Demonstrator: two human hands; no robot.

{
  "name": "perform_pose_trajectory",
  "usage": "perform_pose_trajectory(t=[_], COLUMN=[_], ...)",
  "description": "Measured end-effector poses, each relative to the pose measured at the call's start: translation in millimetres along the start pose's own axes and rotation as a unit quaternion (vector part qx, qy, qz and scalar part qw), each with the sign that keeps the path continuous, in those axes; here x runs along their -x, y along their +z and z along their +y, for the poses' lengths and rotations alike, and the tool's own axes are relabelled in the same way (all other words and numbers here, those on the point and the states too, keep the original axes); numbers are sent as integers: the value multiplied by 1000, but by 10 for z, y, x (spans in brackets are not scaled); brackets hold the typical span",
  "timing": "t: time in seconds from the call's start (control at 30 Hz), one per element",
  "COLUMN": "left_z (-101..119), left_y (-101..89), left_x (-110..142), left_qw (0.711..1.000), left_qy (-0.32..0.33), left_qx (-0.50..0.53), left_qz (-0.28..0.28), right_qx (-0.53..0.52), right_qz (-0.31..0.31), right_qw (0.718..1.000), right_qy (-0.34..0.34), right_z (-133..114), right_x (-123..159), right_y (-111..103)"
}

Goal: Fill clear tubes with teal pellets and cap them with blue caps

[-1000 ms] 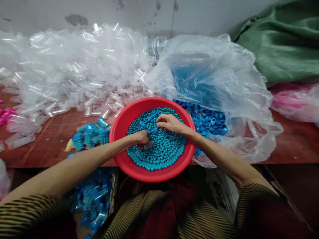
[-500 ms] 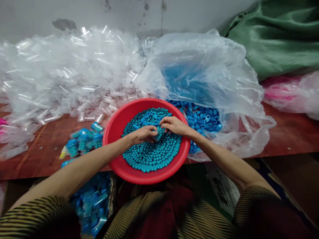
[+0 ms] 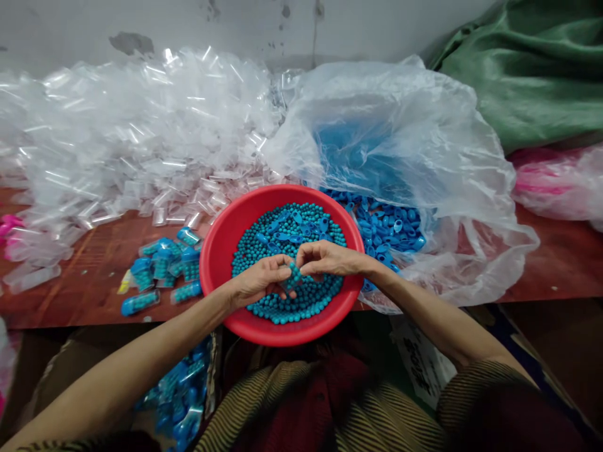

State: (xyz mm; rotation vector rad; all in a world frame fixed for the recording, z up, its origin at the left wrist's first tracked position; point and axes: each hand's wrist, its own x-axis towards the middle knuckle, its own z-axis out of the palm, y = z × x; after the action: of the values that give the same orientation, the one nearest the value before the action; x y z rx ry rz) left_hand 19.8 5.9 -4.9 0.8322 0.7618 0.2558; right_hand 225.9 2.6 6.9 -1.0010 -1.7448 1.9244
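Left hand (image 3: pixel 266 276) lifted from round beads (image 3: pixel 301 306), clear plastic tube (image 3: pixel 294 277) gripped

Clear container (image 3: pixel 293 280) with turquoise beads (image 3: pixel 294 272) inside, just below frame centre, partly hidden. Loose beads (image 3: pixel 301 307) beneath, blue pieces (image 3: pixel 296 238) scattered on them.

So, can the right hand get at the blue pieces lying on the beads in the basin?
Probably yes: the blue pieces lie uncovered just beyond the right hand, though its fingertips are now up against the clear container in the left hand.
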Motion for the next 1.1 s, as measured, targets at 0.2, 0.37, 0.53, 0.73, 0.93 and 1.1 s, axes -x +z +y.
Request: perform_pose_trajectory(t=[0.2,0.37,0.53,0.73,0.93,1.1], left_z=[-106,-74,-71,-88,-95,-114], left_y=[51,-29,-61,-61,-62,-39], left_x=[222,319,310,299,285,261], left_qw=[998,993,980,977,971,963], left_qy=[-24,47,90,103,133,158], left_qx=[-61,13,60,55,48,-19], left_qz=[26,109,168,179,191,216], right_qx=[187,466,619,657,443,260], right_qz=[-115,33,163,129,140,90], right_qw=[969,881,763,740,886,960], right_qy=[109,78,85,70,14,-48], right_z=[6,-98,-109,17,-146,-204], right_x=[56,-133,-588,-899,-650,-395], right_y=[41,-5,-36,-47,-10,176])
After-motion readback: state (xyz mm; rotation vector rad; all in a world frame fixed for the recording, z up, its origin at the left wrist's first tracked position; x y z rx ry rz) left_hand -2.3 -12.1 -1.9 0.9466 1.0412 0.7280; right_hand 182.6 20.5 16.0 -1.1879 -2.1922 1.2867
